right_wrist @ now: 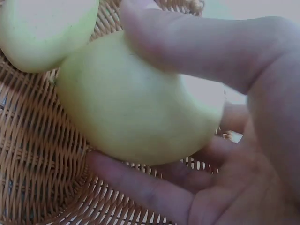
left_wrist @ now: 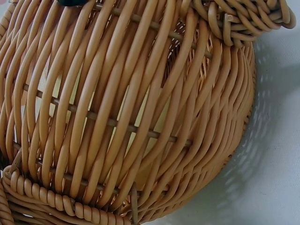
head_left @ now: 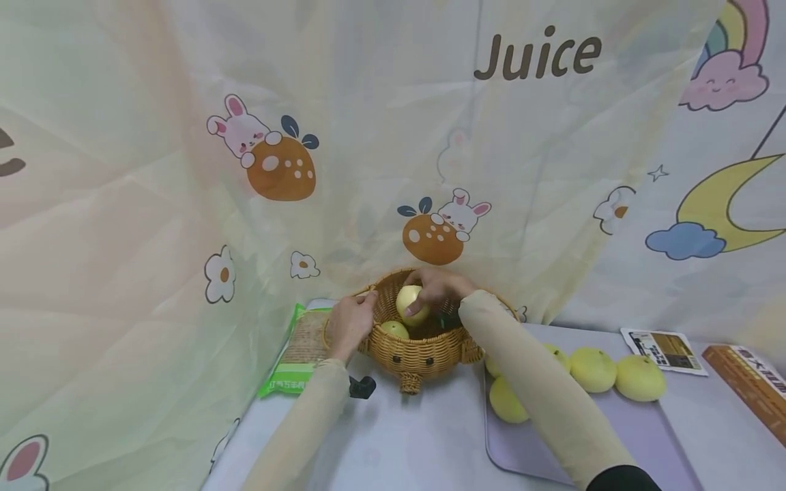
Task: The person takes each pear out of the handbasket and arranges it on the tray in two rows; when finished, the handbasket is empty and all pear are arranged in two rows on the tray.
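A wicker basket [head_left: 424, 351] with a small animal face on its front stands near the back of the table. Inside it, my right hand [head_left: 437, 286] holds a pale yellow-green pear [right_wrist: 131, 103] between thumb and fingers. Another pear [head_left: 395, 330] lies in the basket beside the held one. At the basket's left rim, my left hand [head_left: 351, 322] grips the edge with bent fingers. Only the woven wall [left_wrist: 117, 103] fills most of the left wrist view, with pale fruit showing through the gaps; the left hand is out of that view.
Several pears [head_left: 592, 369] sit on a lilac tray [head_left: 651, 436] at the right, partly behind my right forearm. A green-edged packet [head_left: 288, 372] lies left of the basket. Farther right are a small sachet [head_left: 666, 350] and a brown package [head_left: 749, 389]. A printed curtain [head_left: 368, 136] hangs behind.
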The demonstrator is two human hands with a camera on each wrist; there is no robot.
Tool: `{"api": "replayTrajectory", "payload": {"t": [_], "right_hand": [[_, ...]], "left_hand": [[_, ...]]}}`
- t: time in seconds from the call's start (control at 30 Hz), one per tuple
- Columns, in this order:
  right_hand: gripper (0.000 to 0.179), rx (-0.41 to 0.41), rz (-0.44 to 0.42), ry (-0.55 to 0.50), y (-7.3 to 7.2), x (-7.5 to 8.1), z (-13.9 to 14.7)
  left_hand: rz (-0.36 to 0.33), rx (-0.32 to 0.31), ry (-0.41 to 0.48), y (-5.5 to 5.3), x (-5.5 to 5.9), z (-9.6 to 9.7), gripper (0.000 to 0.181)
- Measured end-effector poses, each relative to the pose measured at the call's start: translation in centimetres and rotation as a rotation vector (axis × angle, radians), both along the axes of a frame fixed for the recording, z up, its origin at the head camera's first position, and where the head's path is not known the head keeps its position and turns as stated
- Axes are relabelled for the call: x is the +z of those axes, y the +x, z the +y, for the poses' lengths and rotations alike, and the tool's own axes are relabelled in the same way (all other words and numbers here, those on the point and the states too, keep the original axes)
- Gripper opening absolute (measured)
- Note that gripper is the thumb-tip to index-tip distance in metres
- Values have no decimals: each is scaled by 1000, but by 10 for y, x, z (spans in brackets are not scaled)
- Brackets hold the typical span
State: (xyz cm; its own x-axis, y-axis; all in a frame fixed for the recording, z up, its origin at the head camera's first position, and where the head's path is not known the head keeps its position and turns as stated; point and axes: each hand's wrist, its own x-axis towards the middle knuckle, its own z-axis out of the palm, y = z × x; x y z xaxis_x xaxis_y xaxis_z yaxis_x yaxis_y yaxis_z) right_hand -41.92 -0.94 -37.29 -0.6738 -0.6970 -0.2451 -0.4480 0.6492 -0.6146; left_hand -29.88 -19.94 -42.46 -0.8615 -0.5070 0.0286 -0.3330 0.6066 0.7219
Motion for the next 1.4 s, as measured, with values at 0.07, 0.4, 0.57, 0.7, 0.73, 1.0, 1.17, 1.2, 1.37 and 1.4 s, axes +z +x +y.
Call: {"api": "replayTrajectory", "payload": {"t": [0.07,0.4,0.57,0.7,0.73,1.0,1.17,1.2,1.37,1.4], "right_hand": [[71,8,-6,-68,0,0,4],[63,-53,32,-207,6,7,17],[75,-69,29,-263,16,11,27],[81,-56,69,-300,20,15,40],[79,-55,71,-314,20,15,43],[62,-136,43,-441,23,25,73],[65,-179,45,-487,30,26,91],[66,-182,46,-489,33,26,95],[76,-189,49,-485,44,28,116],[78,-185,52,-486,47,29,120]], "left_hand": [[-6,0,7,0,-1,1,49],[17,-20,-5,-1,-5,2,50],[35,-32,-3,2,-5,1,50],[34,-61,9,3,-5,0,52],[28,-63,12,3,-6,0,53],[-12,-47,-17,0,-3,-1,53],[-17,-41,-19,0,-2,-1,54],[-19,-40,-20,0,-2,-1,54],[-25,-46,-41,1,-2,-2,55],[-24,-46,-49,1,-2,-2,55]]}}
